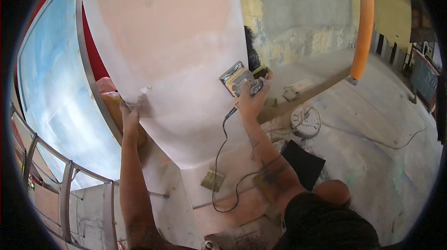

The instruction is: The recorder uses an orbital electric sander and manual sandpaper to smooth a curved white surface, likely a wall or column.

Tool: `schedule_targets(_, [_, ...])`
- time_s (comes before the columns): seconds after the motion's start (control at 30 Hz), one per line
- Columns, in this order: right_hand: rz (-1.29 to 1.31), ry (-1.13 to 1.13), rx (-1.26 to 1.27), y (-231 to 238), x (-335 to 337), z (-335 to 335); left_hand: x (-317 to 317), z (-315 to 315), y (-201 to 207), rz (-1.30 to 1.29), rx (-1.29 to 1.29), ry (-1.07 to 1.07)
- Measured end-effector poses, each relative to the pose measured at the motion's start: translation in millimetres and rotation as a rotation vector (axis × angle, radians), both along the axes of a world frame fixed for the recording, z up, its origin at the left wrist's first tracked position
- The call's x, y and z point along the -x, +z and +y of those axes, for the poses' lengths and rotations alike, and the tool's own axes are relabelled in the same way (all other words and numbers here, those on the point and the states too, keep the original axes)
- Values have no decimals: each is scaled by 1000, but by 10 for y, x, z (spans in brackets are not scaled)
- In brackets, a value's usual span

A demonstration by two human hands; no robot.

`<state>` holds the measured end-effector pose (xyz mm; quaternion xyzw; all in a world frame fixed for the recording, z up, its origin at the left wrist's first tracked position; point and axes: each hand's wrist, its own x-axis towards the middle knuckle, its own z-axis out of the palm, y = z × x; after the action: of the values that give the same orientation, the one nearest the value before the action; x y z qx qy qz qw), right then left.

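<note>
A large white panel (181,110), with a dull pinkish-tan area on its upper part, stands in front of me and narrows toward its bottom. At its lower left edge is my left hand (132,112), closed on the rim, with fingers over the face. A small whitish spot shows just above those fingertips. My right hand (253,98) grips a yellow and black electric sander (238,81) by its body at the panel's right edge. The sander is tilted, its flat pad toward the panel; whether they touch I cannot tell. A dark power cord (225,131) loops down from it.
A glossy blue-white framed panel (56,87) and metal rails (66,199) stand at left. On the dusty floor lie a square sanding pad (212,180), a black sheet (303,164) and a round white lid-like object (306,122) beside a cable. An orange pole (362,26) rises at right.
</note>
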<state>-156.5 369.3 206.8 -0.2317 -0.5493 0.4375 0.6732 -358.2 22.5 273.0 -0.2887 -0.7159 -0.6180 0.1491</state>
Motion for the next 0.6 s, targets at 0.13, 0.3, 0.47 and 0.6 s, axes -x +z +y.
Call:
schedule_targets(0.13, [143,95,-78,109,71,-41,79,9,-165,260,184,189])
schedule_targets(0.3, [-148,-80,-244,336,-64,-484,-425,187,112,-149,-12,-70])
schedule_targets(0.47, [-158,31,-379,236,-10,-697,6,-33,-123,45,77,64])
schedule_targets(0.6, [-269,-127,-453,132,-148,-277,-9,89,-198,19,81,68])
